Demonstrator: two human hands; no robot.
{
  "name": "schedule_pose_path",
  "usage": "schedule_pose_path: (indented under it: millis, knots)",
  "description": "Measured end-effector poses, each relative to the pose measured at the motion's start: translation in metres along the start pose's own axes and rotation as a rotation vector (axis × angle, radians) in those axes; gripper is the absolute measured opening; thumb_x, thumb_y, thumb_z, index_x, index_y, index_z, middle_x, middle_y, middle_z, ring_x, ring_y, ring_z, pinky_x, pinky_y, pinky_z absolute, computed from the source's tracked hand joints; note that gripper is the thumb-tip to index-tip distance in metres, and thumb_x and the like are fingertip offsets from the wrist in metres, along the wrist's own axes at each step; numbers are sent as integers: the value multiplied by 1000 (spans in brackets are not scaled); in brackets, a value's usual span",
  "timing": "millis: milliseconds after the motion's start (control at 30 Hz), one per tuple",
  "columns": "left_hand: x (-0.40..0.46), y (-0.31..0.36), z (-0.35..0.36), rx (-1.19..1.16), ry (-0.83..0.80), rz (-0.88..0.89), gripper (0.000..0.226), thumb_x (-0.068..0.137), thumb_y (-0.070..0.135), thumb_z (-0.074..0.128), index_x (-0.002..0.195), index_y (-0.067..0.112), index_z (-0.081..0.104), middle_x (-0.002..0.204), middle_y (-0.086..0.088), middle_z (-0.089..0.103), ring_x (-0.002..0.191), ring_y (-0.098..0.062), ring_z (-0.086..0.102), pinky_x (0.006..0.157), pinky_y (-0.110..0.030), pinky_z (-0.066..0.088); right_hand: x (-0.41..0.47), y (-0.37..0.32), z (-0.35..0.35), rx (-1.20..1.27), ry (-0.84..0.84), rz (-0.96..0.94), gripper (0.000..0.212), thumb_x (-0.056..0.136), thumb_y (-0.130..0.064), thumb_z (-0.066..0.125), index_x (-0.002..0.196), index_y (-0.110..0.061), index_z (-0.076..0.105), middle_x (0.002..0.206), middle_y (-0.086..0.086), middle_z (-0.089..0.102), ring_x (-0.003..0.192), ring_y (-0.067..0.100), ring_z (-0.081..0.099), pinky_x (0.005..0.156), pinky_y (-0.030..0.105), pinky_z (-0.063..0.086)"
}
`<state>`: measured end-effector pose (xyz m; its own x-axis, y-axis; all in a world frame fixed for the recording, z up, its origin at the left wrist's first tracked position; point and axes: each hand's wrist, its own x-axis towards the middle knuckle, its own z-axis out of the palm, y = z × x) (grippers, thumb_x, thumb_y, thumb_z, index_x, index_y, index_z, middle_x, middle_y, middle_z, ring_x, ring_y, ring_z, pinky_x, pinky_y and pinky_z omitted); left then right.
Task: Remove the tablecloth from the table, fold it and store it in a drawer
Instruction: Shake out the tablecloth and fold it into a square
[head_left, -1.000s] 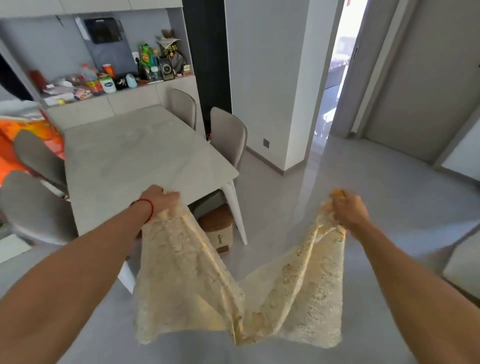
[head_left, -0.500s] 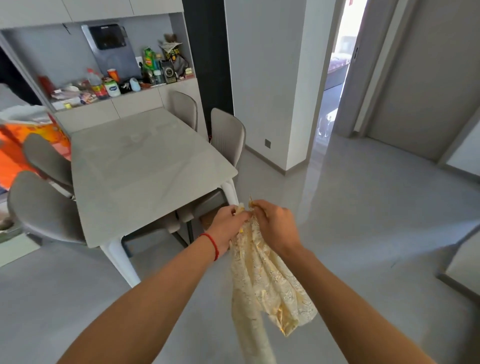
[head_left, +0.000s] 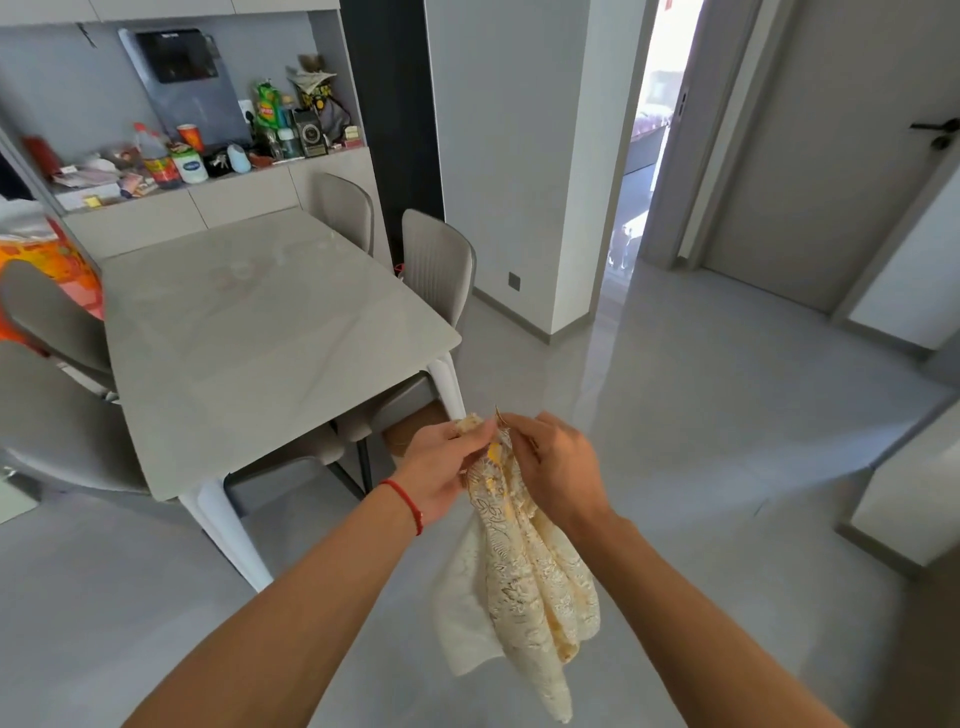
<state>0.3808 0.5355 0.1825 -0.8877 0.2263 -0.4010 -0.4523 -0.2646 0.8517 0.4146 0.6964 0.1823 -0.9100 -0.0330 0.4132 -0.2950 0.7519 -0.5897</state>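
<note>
Item: tablecloth (head_left: 524, 571), cream lace with gold patterning, lower centre of the frame, off the tabletop (head_left: 260, 343) and hanging in mid-air above the floor (head_left: 727, 467). Condition: gathered into a loose, narrow bundle, upper edge bunched at the top, tail trailing toward the bottom edge. Handling, as judged: light, soft and limp, holds no shape of its own; openwork likely to snag, so best taken by corners and hemmed edges, not the lace body. Left hand (head_left: 441, 467), centre frame, closed on the bunched top edge, fingers pinching fabric; red cord at the wrist. Right hand (head_left: 550, 462), just beside it, fingertips pinching the same top edge. Tabletop: pale grey, centre left, bare. Chairs (head_left: 436, 260): grey, tucked around it. Sideboard (head_left: 208, 202): upper left, cluttered with bottles and packets. Storing drawer: not identifiable.
</note>
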Motion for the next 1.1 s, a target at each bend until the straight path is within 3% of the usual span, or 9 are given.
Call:
schedule_pose_path:
  millis: [200,367,500,633,733,833,900,1000,1100]
  knots:
    - [0,0,-2,276,166,58,20,95,14,70,103,-4,75,87,-16,76,66,-19,73,54,-25,55,-9,-10,13,-181,-100,-52,29,106,-25,52,130,-23,68,96,6,63,75,37,65,62,43,56]
    - [-4,6,-8,282,162,16,31,99,28,65,104,-1,74,95,-18,78,85,-27,76,71,-35,59,-12,-14,26,-364,-212,-64,34,107,-26,47,139,-21,57,98,6,57,71,38,65,54,36,44]
    - [-4,2,-11,311,164,7,25,91,25,75,96,1,77,76,-5,71,74,-18,66,67,-30,55,-12,-24,37,-387,-284,-60,32,107,-17,46,136,-11,56,104,9,57,74,38,65,59,36,40]
    - [3,2,-20,252,318,18,12,88,11,70,80,5,78,59,-1,69,52,-9,65,49,-22,52,-21,-39,41,-136,-285,-79,39,105,-24,47,141,-8,47,108,11,55,75,33,63,68,43,54]
    - [7,9,-33,477,338,136,24,94,12,59,80,-2,71,67,-8,63,63,-19,60,59,-30,48,-28,-35,33,171,-340,-48,39,102,-25,49,141,-18,49,118,3,62,81,20,70,76,36,58]
    - [-2,24,-45,741,285,319,30,101,14,51,74,2,53,73,-9,47,70,-18,44,67,-36,37,-12,-9,25,374,-289,158,21,103,-14,46,119,-20,57,108,2,73,67,17,75,70,42,63]
    - [-17,44,-52,893,168,426,29,105,14,47,82,-4,50,77,-7,48,73,-17,45,69,-34,38,11,19,22,270,-260,358,19,103,-11,45,114,-16,59,104,9,74,72,25,76,73,49,63]
    - [-41,79,-57,1072,-53,514,26,108,13,43,90,0,57,84,-7,59,80,-19,54,76,-32,45,35,53,30,33,-476,464,30,99,-6,45,119,-11,66,118,13,73,99,34,72,91,49,59]
    - [-62,110,-56,1171,-126,602,25,108,9,42,91,6,60,87,-7,62,82,-22,58,78,-30,46,33,64,55,-12,-698,466,34,99,-10,52,130,-17,64,131,11,67,108,32,70,94,43,59]
